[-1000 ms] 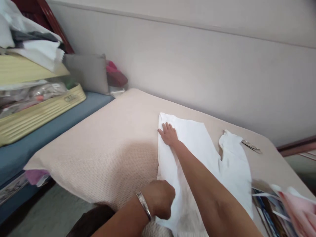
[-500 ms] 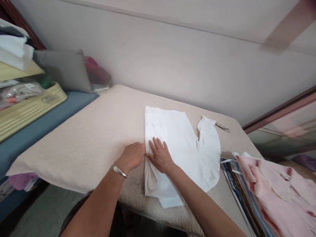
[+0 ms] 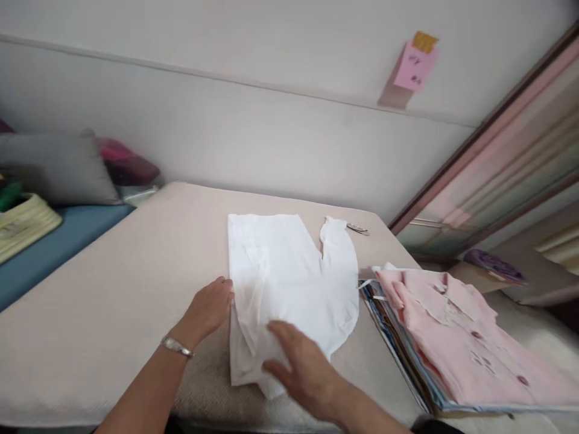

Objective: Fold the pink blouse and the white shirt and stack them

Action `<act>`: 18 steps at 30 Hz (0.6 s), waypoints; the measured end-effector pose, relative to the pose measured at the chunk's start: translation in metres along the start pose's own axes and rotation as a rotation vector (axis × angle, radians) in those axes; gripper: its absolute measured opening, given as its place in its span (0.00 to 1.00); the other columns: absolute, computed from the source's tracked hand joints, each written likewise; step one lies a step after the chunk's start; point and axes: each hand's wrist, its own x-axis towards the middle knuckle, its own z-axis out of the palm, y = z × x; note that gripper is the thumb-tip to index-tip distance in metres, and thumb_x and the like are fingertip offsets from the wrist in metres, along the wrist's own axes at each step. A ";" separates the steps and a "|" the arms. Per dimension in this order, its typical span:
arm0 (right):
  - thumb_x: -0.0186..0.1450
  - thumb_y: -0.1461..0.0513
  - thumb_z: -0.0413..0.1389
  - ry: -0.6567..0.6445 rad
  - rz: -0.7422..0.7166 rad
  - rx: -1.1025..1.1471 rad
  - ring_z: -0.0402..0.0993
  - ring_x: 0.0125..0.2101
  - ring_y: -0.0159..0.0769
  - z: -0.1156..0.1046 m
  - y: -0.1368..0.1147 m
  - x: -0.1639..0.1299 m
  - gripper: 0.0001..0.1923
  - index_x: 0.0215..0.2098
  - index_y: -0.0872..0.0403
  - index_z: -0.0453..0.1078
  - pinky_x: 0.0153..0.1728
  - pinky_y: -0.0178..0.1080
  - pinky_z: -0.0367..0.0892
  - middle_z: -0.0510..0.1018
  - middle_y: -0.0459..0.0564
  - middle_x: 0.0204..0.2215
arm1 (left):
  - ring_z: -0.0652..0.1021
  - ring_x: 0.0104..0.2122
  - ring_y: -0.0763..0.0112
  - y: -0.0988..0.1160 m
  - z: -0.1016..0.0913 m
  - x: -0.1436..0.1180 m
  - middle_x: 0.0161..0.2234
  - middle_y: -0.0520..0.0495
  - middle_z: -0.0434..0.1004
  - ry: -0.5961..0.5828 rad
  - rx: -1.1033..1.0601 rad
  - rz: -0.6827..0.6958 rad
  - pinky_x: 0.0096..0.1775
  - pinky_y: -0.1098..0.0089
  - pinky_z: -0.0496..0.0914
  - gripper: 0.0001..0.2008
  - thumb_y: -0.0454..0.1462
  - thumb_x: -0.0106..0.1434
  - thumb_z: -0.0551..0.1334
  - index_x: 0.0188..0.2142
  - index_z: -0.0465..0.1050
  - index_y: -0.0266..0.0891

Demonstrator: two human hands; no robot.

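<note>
Here the white fabric piece (image 3: 289, 277) lies flat on the beige padded table (image 3: 136, 265), a little right of centre, its long straight edge running from 12 to 6 o'clock and a curved cut-out at its 1 o'clock corner. The left hand (image 3: 208, 308) rests at the fabric's 9 o'clock edge, fingers loosely extended and fingertips touching the fold line; it presses more than it grips (whether any cloth is pinched under the fingertips cannot be told). The right hand (image 3: 301, 361) lies open, palm down, on the near end of the fabric at about 6 o'clock, blurred, holding nothing.

To smooth this well, I would judge that the left hand should anchor the straight edge while the right palm sweeps from 6 toward 12 o'clock, pushing the loose wrinkle near the 7 o'clock corner outward instead of trapping it. Flat, even pressure matters, since thin cloth creeps on a textured cover. Keeping the layers' edges matched along the 9 o'clock side will stop the fold from skewing.

At 3 o'clock of the fabric, just beside it, a pink shirt (image 3: 452, 325) lies on a stack of papers (image 3: 398, 343); a small metal clip or snips (image 3: 358, 228) sits at 1 o'clock, just beyond the cut-out corner. Sweeps should stop short of both.
</note>
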 end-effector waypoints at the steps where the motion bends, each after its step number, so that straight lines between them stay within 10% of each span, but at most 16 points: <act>1: 0.73 0.51 0.52 0.063 0.185 -0.081 0.75 0.53 0.46 -0.014 0.020 -0.011 0.25 0.61 0.56 0.65 0.52 0.45 0.69 0.75 0.61 0.56 | 0.76 0.38 0.62 0.003 0.003 0.001 0.40 0.43 0.75 0.028 0.009 0.004 0.40 0.64 0.66 0.10 0.35 0.71 0.49 0.37 0.68 0.40; 4: 0.75 0.53 0.48 0.126 0.652 -0.311 0.80 0.40 0.52 -0.045 0.092 -0.036 0.19 0.46 0.60 0.72 0.41 0.47 0.70 0.81 0.64 0.39 | 0.76 0.38 0.63 0.027 0.013 0.008 0.39 0.46 0.75 0.097 0.001 0.019 0.40 0.65 0.65 0.10 0.35 0.72 0.49 0.36 0.67 0.41; 8: 0.72 0.49 0.50 0.097 0.769 -0.026 0.81 0.39 0.52 -0.058 0.154 -0.041 0.22 0.32 0.56 0.73 0.38 0.44 0.69 0.82 0.62 0.35 | 0.75 0.33 0.66 0.085 0.028 0.053 0.32 0.50 0.75 0.076 -0.139 0.013 0.37 0.68 0.64 0.11 0.35 0.70 0.51 0.31 0.65 0.43; 12: 0.64 0.54 0.56 0.074 0.820 0.371 0.80 0.26 0.43 -0.059 0.160 -0.026 0.12 0.34 0.56 0.72 0.28 0.39 0.67 0.82 0.57 0.31 | 0.78 0.38 0.64 0.151 0.035 0.151 0.34 0.46 0.78 0.049 -0.257 -0.202 0.40 0.68 0.66 0.10 0.35 0.68 0.54 0.29 0.66 0.41; 18: 0.57 0.68 0.54 0.211 0.776 0.159 0.81 0.44 0.50 -0.046 0.148 -0.018 0.14 0.41 0.52 0.72 0.39 0.44 0.71 0.83 0.56 0.40 | 0.79 0.49 0.49 0.229 0.056 0.289 0.48 0.27 0.78 0.032 -0.302 -0.365 0.41 0.63 0.70 0.23 0.51 0.64 0.60 0.45 0.72 0.33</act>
